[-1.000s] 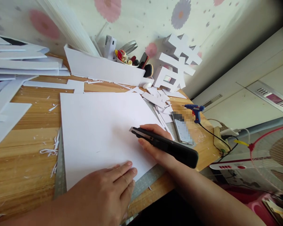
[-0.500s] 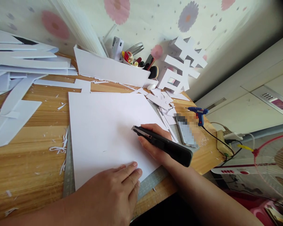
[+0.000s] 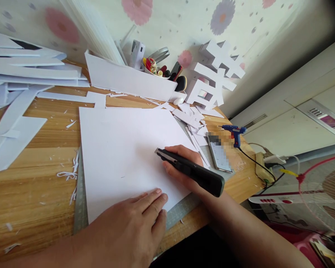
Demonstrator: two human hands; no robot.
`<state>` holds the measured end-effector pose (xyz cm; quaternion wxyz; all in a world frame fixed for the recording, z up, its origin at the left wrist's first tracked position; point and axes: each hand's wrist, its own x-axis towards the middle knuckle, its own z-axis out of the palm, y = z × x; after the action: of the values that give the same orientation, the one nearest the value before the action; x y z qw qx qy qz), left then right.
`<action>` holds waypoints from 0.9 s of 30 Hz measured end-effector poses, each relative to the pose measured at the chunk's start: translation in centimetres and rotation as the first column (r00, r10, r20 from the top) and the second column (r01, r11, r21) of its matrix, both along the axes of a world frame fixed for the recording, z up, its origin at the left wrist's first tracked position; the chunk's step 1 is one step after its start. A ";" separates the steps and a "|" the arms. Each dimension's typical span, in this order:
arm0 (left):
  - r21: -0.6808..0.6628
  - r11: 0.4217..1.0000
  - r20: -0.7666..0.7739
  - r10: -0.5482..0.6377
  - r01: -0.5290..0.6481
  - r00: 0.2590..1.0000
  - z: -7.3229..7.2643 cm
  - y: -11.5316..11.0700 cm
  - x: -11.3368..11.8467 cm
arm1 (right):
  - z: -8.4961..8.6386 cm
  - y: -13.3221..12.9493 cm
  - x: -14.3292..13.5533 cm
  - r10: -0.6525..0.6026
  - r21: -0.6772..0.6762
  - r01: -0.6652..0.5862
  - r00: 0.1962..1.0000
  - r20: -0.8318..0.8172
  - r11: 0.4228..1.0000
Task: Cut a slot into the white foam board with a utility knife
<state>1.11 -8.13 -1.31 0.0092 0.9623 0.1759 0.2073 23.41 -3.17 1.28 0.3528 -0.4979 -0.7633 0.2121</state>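
My right hand [image 3: 182,163] is closed around a black utility knife [image 3: 194,171], its short blade pointing left above a white sheet of board [image 3: 123,145]. Whether the blade tip touches the sheet I cannot tell. Flat on the sheet's near edge lies my left hand [image 3: 136,219], fingers stretched out and pressed down. A small dark mark shows on the board left of the knife. Beneath the board, a grey-green cutting mat [image 3: 178,214] peeks out along the near and left edges.
White board offcuts [image 3: 30,74] are piled at the left. Behind the sheet stand a white holder [image 3: 128,80] with tools and a white cut-out board structure [image 3: 206,85]. A phone [image 3: 219,154] and a blue glue gun [image 3: 234,132] lie right. A fan [image 3: 324,193] stands beyond the table.
The view has shifted slightly, so everything sits a little further left and up. Both hands and the knife keep nearly the same place over the sheet.
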 end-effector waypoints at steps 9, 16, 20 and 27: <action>0.063 0.997 -0.121 -0.031 0.038 0.992 0.3 0.2 0.2 | 1.2 -0.4 0.0 0.060 -0.030 -0.058 0.994 0.094 0.998; 0.029 0.998 -0.104 -0.051 0.054 0.993 0.8 0.3 0.3 | 1.7 -1.3 0.2 0.062 -0.022 -0.060 0.990 0.129 0.998; 0.042 0.999 -0.070 -0.019 0.022 0.997 0.9 -0.1 0.5 | 1.5 -2.0 0.4 0.061 -0.007 -0.060 0.991 0.116 0.998; 0.032 0.999 -0.035 0.031 -0.030 0.999 0.6 -0.2 0.6 | 1.4 -3.3 0.7 0.065 -0.007 -0.065 0.992 0.109 0.998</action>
<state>1.68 -8.32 -0.67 -0.0124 0.9631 0.1871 0.1932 24.15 -6.48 2.66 0.3027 -0.4843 -0.7968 0.1972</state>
